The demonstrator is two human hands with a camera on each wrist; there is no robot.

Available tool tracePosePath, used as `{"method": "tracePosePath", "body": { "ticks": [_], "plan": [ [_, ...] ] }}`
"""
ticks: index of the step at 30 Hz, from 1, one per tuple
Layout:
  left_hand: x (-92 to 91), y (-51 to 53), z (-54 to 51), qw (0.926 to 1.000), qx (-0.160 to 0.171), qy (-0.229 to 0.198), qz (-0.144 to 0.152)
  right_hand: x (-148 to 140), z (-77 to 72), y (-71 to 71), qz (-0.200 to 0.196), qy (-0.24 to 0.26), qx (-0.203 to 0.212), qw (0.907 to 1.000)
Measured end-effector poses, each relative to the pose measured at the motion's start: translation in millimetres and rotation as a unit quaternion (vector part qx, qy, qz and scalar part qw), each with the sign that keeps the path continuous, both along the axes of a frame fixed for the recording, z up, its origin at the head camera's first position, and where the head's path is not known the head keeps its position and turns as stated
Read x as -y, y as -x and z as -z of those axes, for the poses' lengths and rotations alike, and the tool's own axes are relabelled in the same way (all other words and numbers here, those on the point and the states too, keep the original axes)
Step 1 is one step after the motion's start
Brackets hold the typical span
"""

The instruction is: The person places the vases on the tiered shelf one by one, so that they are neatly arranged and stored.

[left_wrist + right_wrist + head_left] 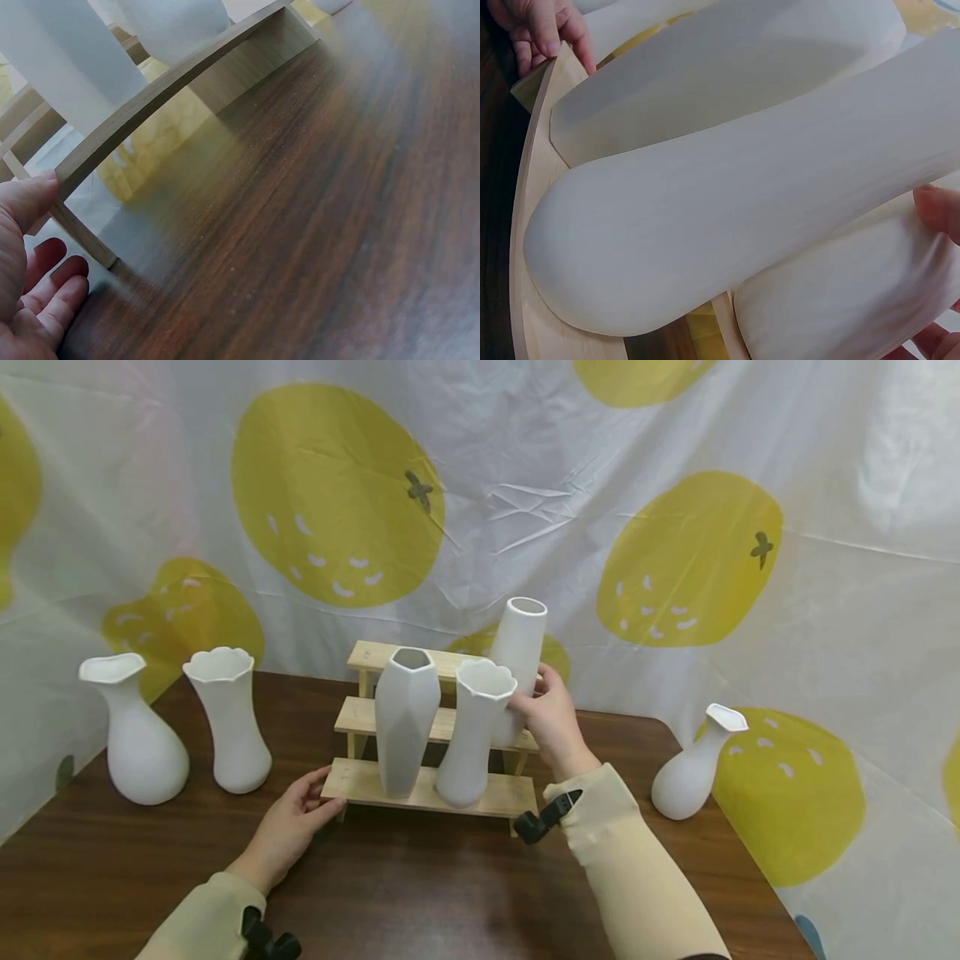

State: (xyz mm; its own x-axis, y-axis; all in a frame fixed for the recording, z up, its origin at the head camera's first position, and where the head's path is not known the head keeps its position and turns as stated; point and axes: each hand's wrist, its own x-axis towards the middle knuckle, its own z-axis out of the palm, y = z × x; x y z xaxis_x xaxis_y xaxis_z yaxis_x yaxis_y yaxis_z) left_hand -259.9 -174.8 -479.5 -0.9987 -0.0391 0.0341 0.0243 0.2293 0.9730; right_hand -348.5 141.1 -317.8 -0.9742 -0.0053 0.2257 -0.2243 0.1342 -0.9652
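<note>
A three-tier wooden stand (347,778) stands on the table. My left hand (287,828) grips the left end of its lowest shelf, the thumb at the front corner in the left wrist view. With my right hand (555,724) I hold a smooth tapered white vase (519,639) upright, slightly tilted, at the right of the middle shelf. Whether its base touches that shelf cannot be told in the head view. On the lowest shelf stand a faceted white vase (405,718) and, right of it, a scalloped-rim white vase (467,752), which partly hides the tapered one.
Left of the stand, a white vase with a slanted lip (144,752) and another scalloped-rim vase (238,735) stand on the brown table (390,893). At the right table edge is a leaning-neck white vase (686,777). A fruit-printed curtain (517,468) hangs behind.
</note>
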Motion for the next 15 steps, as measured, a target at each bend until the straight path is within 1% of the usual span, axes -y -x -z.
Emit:
{"method": "tracePosePath", "body": {
  "ticks": [6,15],
  "plan": [
    [0.3,0.1,0.3,1.0,0.0,0.002,-0.001,3.9,-1.1,2.8,-0.002,-0.012,0.009,0.9999],
    [0.5,-0.1,0.1,0.9999,-0.003,0.012,-0.005,4.2,-0.2,5.9,-0.014,-0.005,0.013,0.9998]
  ]
}}
